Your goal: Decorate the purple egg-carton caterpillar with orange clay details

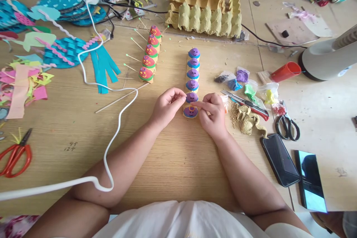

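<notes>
Purple egg-carton strip [192,84] stands on the table between both hands, near end toward the person; left hand [170,107] has thumb and fingertips pinched together beside the second-nearest bump, can't tell if anything's in the pinch; right hand [213,113] reaches in with index finger extended, others curled, can't tell if it grasps anything; strip probably light, so best steady it, press gently, avoid smearing the nearest bump's orange loop [191,108]

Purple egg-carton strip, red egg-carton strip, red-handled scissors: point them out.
Purple egg-carton strip [192,83]: head view, a middle cup.
Red egg-carton strip [151,51]: head view, its middle cup.
Red-handled scissors [18,151]: head view, a handle.
</notes>
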A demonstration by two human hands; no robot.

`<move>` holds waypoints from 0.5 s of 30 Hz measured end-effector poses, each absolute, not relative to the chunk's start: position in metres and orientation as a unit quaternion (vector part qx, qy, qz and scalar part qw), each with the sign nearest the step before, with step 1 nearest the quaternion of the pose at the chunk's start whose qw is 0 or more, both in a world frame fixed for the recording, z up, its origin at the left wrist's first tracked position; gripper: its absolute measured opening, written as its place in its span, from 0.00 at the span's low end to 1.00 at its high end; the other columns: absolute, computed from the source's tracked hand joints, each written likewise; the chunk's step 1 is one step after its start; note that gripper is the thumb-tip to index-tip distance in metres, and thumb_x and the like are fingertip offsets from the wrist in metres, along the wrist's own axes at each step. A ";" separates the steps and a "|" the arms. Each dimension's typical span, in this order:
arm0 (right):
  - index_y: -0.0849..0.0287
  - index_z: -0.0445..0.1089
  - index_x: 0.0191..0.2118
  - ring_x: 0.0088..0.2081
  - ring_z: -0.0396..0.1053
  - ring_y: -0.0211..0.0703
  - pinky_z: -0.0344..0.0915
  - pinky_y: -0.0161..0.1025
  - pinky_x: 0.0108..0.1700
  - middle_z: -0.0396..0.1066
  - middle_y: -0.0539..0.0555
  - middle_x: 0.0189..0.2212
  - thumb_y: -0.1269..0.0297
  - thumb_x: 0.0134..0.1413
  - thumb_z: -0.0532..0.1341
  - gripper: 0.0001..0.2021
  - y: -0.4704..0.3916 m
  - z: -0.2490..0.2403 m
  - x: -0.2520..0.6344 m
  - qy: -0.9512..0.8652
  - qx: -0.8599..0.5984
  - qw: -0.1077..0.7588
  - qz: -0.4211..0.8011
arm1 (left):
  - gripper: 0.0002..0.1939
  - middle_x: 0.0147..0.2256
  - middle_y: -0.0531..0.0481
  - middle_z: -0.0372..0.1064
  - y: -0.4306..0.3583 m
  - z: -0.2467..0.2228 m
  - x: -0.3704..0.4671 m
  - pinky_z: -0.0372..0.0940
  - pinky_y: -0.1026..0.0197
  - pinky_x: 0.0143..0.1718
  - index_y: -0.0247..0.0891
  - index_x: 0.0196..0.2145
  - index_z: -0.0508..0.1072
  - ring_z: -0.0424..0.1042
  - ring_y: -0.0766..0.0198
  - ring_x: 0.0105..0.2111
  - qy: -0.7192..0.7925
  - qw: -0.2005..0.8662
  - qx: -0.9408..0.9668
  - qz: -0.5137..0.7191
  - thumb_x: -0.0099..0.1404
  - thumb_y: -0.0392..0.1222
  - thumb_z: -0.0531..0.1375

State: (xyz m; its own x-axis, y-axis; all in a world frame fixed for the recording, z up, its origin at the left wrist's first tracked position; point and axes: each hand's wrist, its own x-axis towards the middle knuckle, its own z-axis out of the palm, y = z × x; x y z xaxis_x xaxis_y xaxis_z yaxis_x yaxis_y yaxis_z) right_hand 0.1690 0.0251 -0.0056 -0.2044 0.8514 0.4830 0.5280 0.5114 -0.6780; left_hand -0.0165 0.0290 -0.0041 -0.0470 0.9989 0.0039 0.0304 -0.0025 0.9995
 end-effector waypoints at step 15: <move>0.48 0.85 0.37 0.36 0.65 0.45 0.64 0.48 0.43 0.64 0.53 0.32 0.76 0.56 0.57 0.20 0.024 -0.005 0.169 -0.757 -0.458 0.432 0.175 | 0.03 0.29 0.53 0.67 0.029 -0.004 -0.018 0.61 0.64 0.35 0.39 0.35 0.76 0.65 0.66 0.31 0.516 0.486 0.495 0.503 0.64 0.40 0.63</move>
